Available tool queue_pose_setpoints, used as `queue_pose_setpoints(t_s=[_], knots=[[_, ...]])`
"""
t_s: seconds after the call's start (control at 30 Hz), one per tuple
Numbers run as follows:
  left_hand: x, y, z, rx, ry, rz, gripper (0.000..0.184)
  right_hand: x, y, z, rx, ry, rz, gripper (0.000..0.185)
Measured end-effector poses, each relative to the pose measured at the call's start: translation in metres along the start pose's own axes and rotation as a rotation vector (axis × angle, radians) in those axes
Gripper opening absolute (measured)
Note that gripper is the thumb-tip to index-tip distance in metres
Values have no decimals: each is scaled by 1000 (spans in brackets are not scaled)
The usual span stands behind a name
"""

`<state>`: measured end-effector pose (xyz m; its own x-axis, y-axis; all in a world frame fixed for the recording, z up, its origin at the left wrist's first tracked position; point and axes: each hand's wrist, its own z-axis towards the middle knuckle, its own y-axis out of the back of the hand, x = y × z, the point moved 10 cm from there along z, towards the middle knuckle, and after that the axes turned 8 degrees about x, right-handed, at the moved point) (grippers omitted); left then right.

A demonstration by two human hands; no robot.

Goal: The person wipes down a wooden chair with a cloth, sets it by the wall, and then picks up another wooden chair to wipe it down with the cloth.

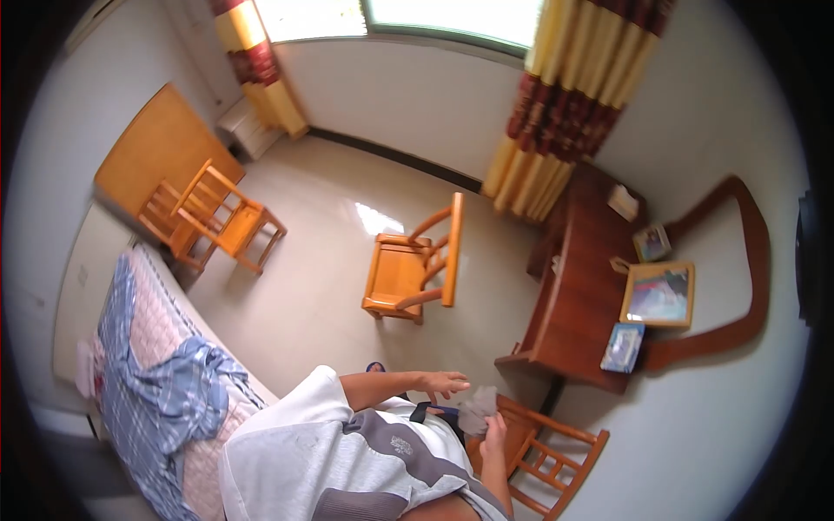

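My right hand (493, 434) is closed on a crumpled grey cloth (477, 411), which hangs in front of my body. My left hand (446, 383) reaches out just left of the cloth, apart from it, with fingers stretched and nothing in them. A wooden chair (556, 464) stands right beside my right hand, partly hidden by my arm. Below my left hand, something dark and blue (441, 411) shows, too covered to make out.
A dark red dresser (569, 295) with a mirror frame (754, 252) and several picture frames (658, 295) stands on the right. One wooden chair (400, 273) is mid-floor; another chair (239, 227) stands near a bed (156, 321) with a blue plaid cloth (187, 391).
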<state>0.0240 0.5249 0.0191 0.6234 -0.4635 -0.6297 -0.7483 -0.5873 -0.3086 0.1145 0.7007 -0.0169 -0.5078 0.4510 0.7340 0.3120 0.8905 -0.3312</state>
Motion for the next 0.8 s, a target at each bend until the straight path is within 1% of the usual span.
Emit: queue_pose_setpoints(t_s=[0.03,0.07,0.1,0.13,0.17,0.2,0.27,0.3,0.33,0.37,0.4,0.47,0.5,0.53,0.6,0.63,0.67,0.73,0.77,0.8], knots=[[-3,10,-14,-27,-67,-172,64,-9,-40,21,118,-43,-54,33],[9,29,-19,-65,-96,-212,64,-17,-89,36,261,-95,-59,32],[13,59,-23,-214,-232,-82,61,-14,-144,37,411,-135,-100,35],[13,86,-34,-371,-356,50,59,-6,-197,32,506,-188,-185,35],[27,115,-51,-459,-345,54,49,-16,-226,40,576,-247,-205,35],[37,137,-75,-499,-356,21,49,-27,-254,47,641,-306,-221,35],[67,172,-118,-470,-472,-441,41,-38,-305,52,739,-364,-243,35],[84,188,-136,-500,-485,-466,41,-44,-328,52,805,-406,-235,35],[107,210,-157,-603,-501,-557,39,-53,-341,58,830,-423,-258,35],[128,229,-176,-702,-515,-647,38,-65,-345,70,813,-446,-359,38],[134,234,-197,-725,-524,-664,38,-74,-350,80,796,-463,-457,41],[143,234,-232,-704,-523,-814,45,-72,-378,79,824,-523,-499,43],[163,244,-227,-795,-467,-706,49,-71,-389,73,827,-571,-524,46],[154,238,-245,-802,-470,-722,49,-67,-406,63,833,-582,-537,46],[117,220,-272,-717,-596,-689,40,-58,-446,40,957,-599,-516,49],[116,213,-261,-599,-641,-735,47,-69,-457,42,1026,-619,-551,50],[119,210,-255,-594,-645,-742,47,-78,-464,47,1020,-623,-557,50],[121,215,-263,-714,-577,-632,51,-89,-485,61,1050,-514,-533,47],[120,217,-275,-712,-564,-557,52,-101,-490,70,1064,-537,-536,41],[124,220,-278,-699,-564,-540,52,-103,-498,73,1053,-522,-527,41]])
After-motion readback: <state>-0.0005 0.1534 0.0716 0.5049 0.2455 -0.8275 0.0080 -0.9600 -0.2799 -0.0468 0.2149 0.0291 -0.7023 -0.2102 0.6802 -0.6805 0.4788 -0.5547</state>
